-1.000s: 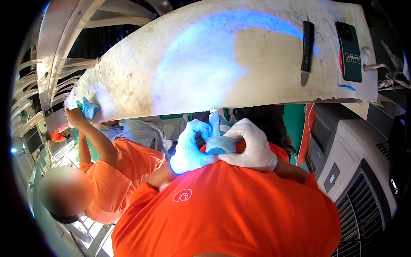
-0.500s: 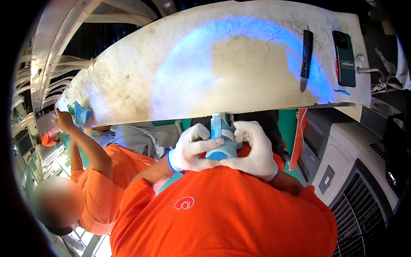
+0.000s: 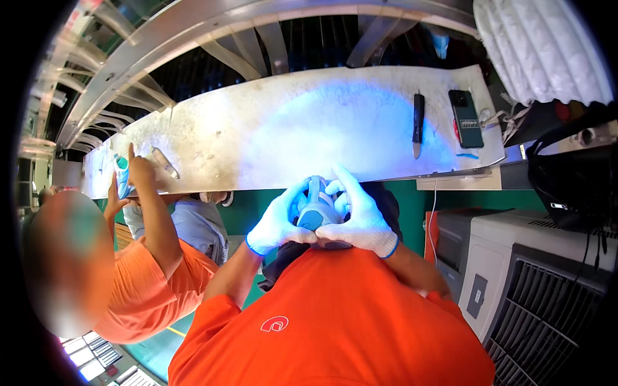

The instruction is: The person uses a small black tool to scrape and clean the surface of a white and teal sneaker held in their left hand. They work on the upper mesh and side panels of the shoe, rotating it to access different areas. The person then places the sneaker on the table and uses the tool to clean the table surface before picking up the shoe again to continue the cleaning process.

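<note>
Held in front of my chest, at the near edge of the table, is a small light-blue shoe [image 3: 314, 215] with pale stripes. My left hand [image 3: 278, 222], in a white knitted glove with a blue cuff, grips its left side. On the other side my right hand [image 3: 362, 222], gloved the same way, holds the near end with its thumb low against the shoe. The right index finger is stretched up and away from it. Under the thumbs the lower part of the shoe is partly hidden.
A long pale table [image 3: 212, 148] under blue light runs ahead. At its right lie a black-handled knife [image 3: 418, 123] and a dark phone [image 3: 465, 118]. To the left, a co-worker's hand [image 3: 140, 170] is by another light-blue shoe [image 3: 122, 175]. A grey vented machine [image 3: 508, 257] stands at right.
My view has tilted up, showing more beyond the table. The right index finger has lifted and straightened, while both hands keep the shoe. The co-worker's shoe has been turned.
</note>
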### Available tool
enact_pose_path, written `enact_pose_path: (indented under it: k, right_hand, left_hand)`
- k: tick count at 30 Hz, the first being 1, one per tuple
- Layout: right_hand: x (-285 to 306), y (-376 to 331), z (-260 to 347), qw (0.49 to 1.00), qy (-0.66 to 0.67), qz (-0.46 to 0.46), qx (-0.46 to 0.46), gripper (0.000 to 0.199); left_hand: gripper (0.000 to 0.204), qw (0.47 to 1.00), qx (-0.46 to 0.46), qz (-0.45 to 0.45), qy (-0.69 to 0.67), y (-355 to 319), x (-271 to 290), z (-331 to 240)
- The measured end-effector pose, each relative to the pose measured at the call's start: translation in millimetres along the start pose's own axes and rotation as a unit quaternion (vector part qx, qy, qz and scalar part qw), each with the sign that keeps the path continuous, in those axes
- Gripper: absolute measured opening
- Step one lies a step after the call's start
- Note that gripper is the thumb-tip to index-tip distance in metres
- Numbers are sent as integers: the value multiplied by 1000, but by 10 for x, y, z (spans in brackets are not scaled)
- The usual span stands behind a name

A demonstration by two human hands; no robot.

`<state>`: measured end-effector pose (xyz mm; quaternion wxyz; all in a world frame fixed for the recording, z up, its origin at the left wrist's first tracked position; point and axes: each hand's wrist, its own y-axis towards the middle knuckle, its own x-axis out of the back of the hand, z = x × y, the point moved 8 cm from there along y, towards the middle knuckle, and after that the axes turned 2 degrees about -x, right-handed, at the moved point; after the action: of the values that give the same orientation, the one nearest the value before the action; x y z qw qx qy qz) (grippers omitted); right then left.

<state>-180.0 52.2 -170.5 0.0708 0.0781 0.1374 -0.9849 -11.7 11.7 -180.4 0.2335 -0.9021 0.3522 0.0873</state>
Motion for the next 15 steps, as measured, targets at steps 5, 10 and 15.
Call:
enact_pose_path:
  k: [5, 10, 15]
  right_hand:
    - [-284, -567, 1429, 935, -230, 24, 270, 120]
    - [-374, -553, 1735, 797, -362, 12, 484, 112]
    - [-344, -203, 1370, 822, -318, 11, 473, 114]
  left_hand:
    - [136, 934, -244, -14, 261, -545, -194, -1037]
    - [125, 791, -383, -108, 464, -750, -313, -1562]
    - [124, 782, -327, -183, 499, -659, -54, -1207]
